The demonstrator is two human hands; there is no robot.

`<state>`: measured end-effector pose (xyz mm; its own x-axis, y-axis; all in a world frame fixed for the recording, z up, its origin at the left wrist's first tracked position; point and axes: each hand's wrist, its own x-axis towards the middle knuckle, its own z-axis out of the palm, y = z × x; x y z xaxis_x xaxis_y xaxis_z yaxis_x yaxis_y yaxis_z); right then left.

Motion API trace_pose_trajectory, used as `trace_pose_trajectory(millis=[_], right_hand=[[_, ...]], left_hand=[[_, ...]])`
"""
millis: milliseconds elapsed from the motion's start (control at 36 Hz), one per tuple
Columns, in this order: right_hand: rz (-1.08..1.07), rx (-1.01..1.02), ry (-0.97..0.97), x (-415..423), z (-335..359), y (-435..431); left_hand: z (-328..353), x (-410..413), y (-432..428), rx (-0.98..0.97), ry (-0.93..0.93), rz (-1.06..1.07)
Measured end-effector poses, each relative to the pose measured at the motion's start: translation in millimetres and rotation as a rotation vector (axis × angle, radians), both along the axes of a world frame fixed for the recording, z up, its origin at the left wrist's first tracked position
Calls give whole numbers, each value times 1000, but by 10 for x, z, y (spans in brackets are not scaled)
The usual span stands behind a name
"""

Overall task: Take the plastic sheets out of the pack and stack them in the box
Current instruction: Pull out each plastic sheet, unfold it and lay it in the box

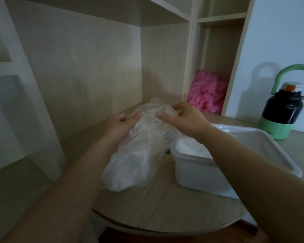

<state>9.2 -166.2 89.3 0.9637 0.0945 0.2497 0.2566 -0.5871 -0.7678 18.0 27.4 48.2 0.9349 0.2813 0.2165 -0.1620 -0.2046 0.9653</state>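
A translucent plastic pack (139, 155) full of thin white sheets is lifted above the desk, its lower end hanging toward me. My left hand (120, 126) grips the pack's left side near the top. My right hand (182, 116) pinches a bit of plastic at the pack's upper end with thumb and curled fingers. Just right of the pack stands a white plastic box (197, 170) with white sheets (191, 146) lying inside; my right forearm crosses over it.
A wooden desk (165, 204) with a rounded front edge carries everything. Crumpled pink plastic (207, 92) fills a shelf niche behind. A black and green bottle (282, 111) with a green handle stands at the right. Shelf walls close in at back and left.
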Motion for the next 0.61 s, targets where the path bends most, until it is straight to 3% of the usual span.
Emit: trace_pose_trajectory(millis=[56, 139, 389, 500, 611], right_hand=[[2, -79, -36, 23, -29, -9], [-62, -28, -82, 41, -23, -26], [-197, -15, -4, 72, -30, -175], [-343, 49, 115, 100, -49, -344], [-410, -87, 154, 56, -62, -593]], left_hand=[[-19, 12, -6, 24, 7, -3], [-50, 28, -1, 41, 9, 20], [-254, 178, 76, 53, 73, 114], [-342, 244, 135, 227, 146, 333], [-368, 231, 134, 472, 310, 440]])
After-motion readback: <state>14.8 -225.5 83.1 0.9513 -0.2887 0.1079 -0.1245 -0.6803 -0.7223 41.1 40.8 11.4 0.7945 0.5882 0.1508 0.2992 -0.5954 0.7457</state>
